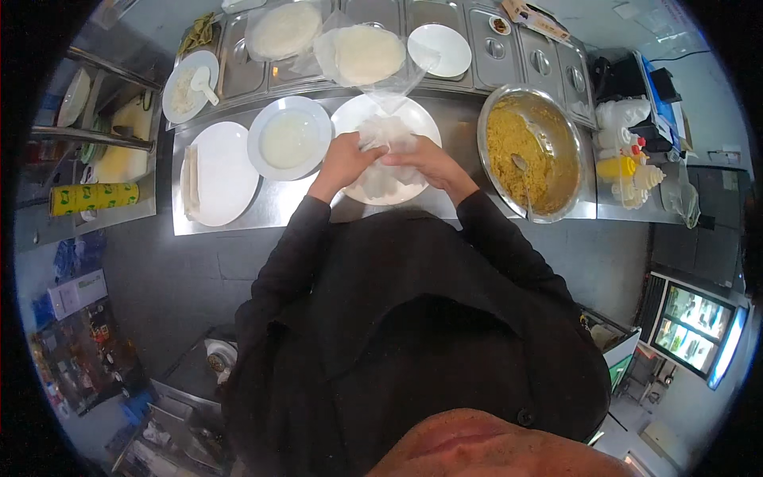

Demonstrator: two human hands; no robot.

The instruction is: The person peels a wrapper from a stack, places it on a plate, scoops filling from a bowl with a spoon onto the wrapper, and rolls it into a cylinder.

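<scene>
Over a round white plate (430, 128), my left hand (349, 162) and my right hand (438, 167) both grip a crumpled, thin, translucent whitish sheet (390, 134). Whether it is a food wrapper or plastic film, I cannot tell. My thumbs nearly meet at its middle. Beside my left hand stands a white dish of milky liquid (286, 140). Further left, pale slim rolls (191, 182) lie along the edge of an oval white plate (223, 173). Just beyond the hands, a stack of round pale wrappers (369, 55) rests on a clear plastic bag (393, 98).
To the right, a steel bowl (569, 149) holds yellow filling (515, 149) and a spoon (524, 179). Steel lidded pans (495, 50) line the back, bearing another wrapper stack (286, 30) and a white plate (441, 50). Squeeze bottles (632, 173) stand far right; a plate with a scoop (204, 83) sits back left.
</scene>
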